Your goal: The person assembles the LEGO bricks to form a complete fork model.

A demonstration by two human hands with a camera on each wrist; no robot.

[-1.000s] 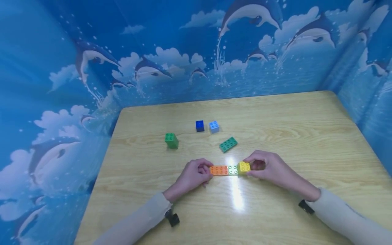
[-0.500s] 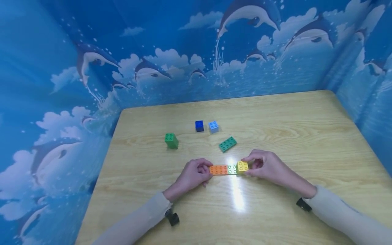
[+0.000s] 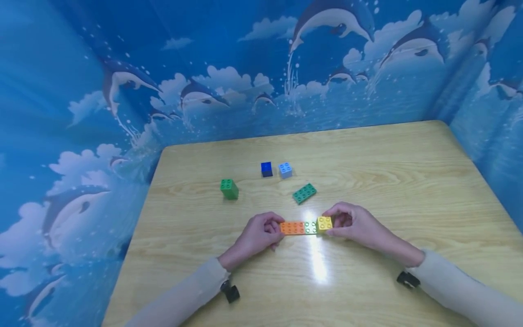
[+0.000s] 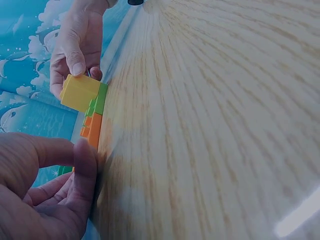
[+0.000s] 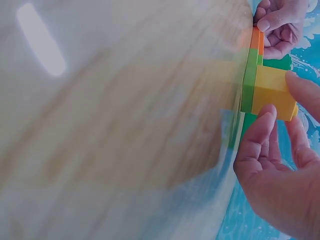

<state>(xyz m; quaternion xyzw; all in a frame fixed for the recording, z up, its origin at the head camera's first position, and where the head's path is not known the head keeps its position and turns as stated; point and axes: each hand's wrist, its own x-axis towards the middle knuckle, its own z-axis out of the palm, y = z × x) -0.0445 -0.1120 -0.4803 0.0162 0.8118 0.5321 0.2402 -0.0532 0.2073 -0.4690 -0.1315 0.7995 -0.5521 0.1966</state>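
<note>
While the orange brick (image 3: 292,227) is pinched by the left hand (image 3: 257,235), the yellow brick (image 3: 325,223), pinched by the right hand (image 3: 359,225), is being seated at frame centre; firm downward pressing is judged next.

Pale wood-grain tabletop (image 3: 408,181), glossy with a white glare streak. Near centre: orange brick (image 3: 292,227), light green brick (image 3: 310,227), yellow brick (image 3: 325,223). Farther off: dark green flat brick (image 3: 304,193), green cube (image 3: 229,188) at left, dark blue cube (image 3: 266,169), pale blue cube (image 3: 285,170). Beige sleeves (image 3: 457,286). Blue backdrop (image 3: 245,68), patterned with dolphins and white clouds.
</note>
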